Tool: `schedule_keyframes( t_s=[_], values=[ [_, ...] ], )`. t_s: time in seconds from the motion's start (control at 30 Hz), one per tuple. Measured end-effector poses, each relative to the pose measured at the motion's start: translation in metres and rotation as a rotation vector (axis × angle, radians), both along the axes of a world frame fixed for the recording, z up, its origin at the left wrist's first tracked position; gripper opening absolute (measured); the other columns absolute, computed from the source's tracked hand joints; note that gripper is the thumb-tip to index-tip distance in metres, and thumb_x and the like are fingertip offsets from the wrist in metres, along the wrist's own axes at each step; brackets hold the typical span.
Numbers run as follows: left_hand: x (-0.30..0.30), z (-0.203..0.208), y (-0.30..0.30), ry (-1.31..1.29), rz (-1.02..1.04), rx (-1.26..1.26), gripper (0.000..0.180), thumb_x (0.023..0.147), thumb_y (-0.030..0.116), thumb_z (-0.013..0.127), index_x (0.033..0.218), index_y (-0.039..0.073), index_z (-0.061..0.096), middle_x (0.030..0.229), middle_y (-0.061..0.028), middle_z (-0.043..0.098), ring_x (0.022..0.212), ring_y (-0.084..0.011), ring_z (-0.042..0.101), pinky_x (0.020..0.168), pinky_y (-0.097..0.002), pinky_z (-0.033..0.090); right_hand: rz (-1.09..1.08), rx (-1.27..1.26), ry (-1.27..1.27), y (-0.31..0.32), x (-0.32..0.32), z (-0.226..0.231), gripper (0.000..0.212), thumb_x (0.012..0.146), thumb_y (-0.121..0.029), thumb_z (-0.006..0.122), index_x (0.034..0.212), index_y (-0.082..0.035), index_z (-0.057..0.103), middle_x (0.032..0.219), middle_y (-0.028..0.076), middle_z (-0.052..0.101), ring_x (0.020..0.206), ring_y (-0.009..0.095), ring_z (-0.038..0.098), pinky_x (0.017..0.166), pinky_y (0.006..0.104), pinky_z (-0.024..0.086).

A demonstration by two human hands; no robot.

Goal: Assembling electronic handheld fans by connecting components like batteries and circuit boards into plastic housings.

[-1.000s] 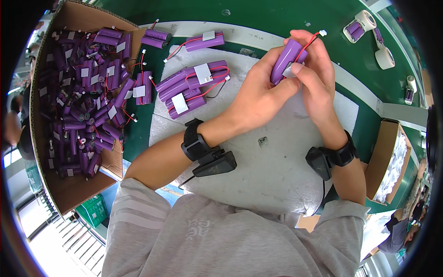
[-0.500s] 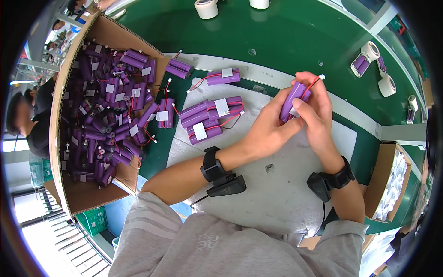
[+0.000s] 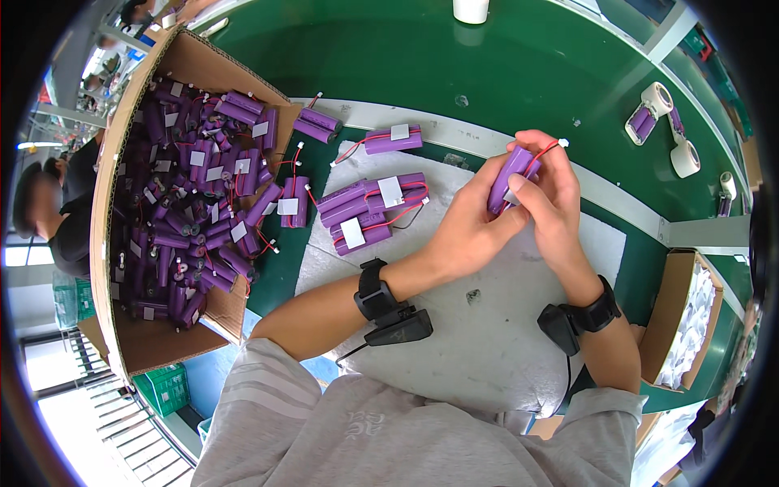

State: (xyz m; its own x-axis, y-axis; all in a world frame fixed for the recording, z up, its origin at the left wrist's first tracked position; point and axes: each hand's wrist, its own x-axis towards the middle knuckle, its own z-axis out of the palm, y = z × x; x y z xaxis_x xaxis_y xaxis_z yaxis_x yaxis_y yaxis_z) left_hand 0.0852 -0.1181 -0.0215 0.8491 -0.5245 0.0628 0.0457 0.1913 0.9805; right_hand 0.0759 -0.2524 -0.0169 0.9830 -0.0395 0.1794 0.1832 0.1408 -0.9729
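Observation:
A purple battery pack (image 3: 504,176) with red wires and a small white connector is held up in front of me between both hands. My left hand (image 3: 480,213) is closed round its left and lower side. Around its right side curl the fingers of my right hand (image 3: 560,203), with the thumb pressed on a pale label on the pack. On the grey mat (image 3: 438,325) to the left lie several purple packs (image 3: 349,199) with white labels and red wires. Another labelled pack (image 3: 393,144) rests at the mat's far edge.
A large cardboard box (image 3: 170,345) full of purple packs stands at left. At right is a small carton (image 3: 649,357) of white pieces. White rolls (image 3: 686,158) sit on the green surface (image 3: 365,65) beyond a metal strip (image 3: 613,195). At far left is a person (image 3: 73,235).
Items on the green surface beyond the strip have shifted to the right. One white roll at the far side is gone from view. My hands and the held pack have barely moved.

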Motion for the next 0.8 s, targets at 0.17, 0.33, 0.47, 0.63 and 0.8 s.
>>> schedule_keyframes(
  t_s=[0.17, 0.33, 0.47, 0.63, 0.8],
  values=[
    [0.001, 0.0, -0.001, 0.062, 0.027, -0.028, 0.053, 0.084, 0.006, 0.056, 0.133, 0.002, 0.037, 0.11, -0.0073, 0.053, 0.095, -0.0131, 0.051, 0.08, -0.0275, 0.043, -0.108, -0.049, -0.068, 0.003, 0.005, -0.003, 0.041, 0.08, -0.007, 0.065, 0.117, -0.003, 0.049, 0.105, 0.006, 0.053, 0.089, 0.011, 0.052, 0.074, 0.0254, 0.045],
    [0.001, -0.001, 0.003, 0.142, 0.049, -0.074, 0.067, 0.085, 0.003, 0.056, 0.144, 0.005, 0.023, 0.109, -0.0054, 0.052, 0.095, -0.0112, 0.05, 0.08, -0.0241, 0.042, -0.206, -0.234, -0.056, -0.002, 0.005, -0.018, 0.028, 0.083, -0.009, 0.066, 0.107, -0.003, 0.052, 0.102, 0.005, 0.056, 0.084, 0.008, 0.053, 0.065, 0.0216, 0.044],
    [-0.002, -0.003, 0.004, 0.068, 0.037, -0.103, 0.076, 0.088, 0.005, 0.053, 0.149, 0.009, 0.009, 0.103, -0.004, 0.051, 0.089, -0.0098, 0.049, 0.073, -0.0223, 0.042, -0.14, -0.276, -0.011, -0.003, 0.002, -0.015, 0.02, 0.085, -0.012, 0.066, 0.098, -0.001, 0.056, 0.09, 0.004, 0.059, 0.073, 0.008, 0.052, 0.058, 0.0222, 0.043],
    [-0.001, 0.005, 0.004, 0.037, 0.026, 0.004, 0.069, 0.093, 0.012, 0.047, 0.15, 0.011, 0.007, 0.097, -0.0028, 0.05, 0.079, -0.0088, 0.049, 0.065, -0.0223, 0.043, -0.076, -0.11, -0.015, 0.002, 0.002, -0.014, 0.015, 0.088, -0.012, 0.062, 0.092, 0.002, 0.058, 0.075, 0.003, 0.06, 0.062, 0.007, 0.05, 0.054, 0.0228, 0.043],
    [0.002, -0.002, 0.0, 0.039, 0.115, -0.06, 0.056, 0.1, 0.028, 0.039, 0.148, 0.011, 0.018, 0.094, -0.0032, 0.051, 0.071, -0.0091, 0.048, 0.06, -0.023, 0.043, -0.034, 0.008, -0.103, 0.003, 0.004, -0.016, 0.013, 0.091, -0.011, 0.059, 0.092, 0.002, 0.057, 0.072, 0.002, 0.058, 0.06, 0.006, 0.05, 0.053, 0.0227, 0.043]
  ],
)
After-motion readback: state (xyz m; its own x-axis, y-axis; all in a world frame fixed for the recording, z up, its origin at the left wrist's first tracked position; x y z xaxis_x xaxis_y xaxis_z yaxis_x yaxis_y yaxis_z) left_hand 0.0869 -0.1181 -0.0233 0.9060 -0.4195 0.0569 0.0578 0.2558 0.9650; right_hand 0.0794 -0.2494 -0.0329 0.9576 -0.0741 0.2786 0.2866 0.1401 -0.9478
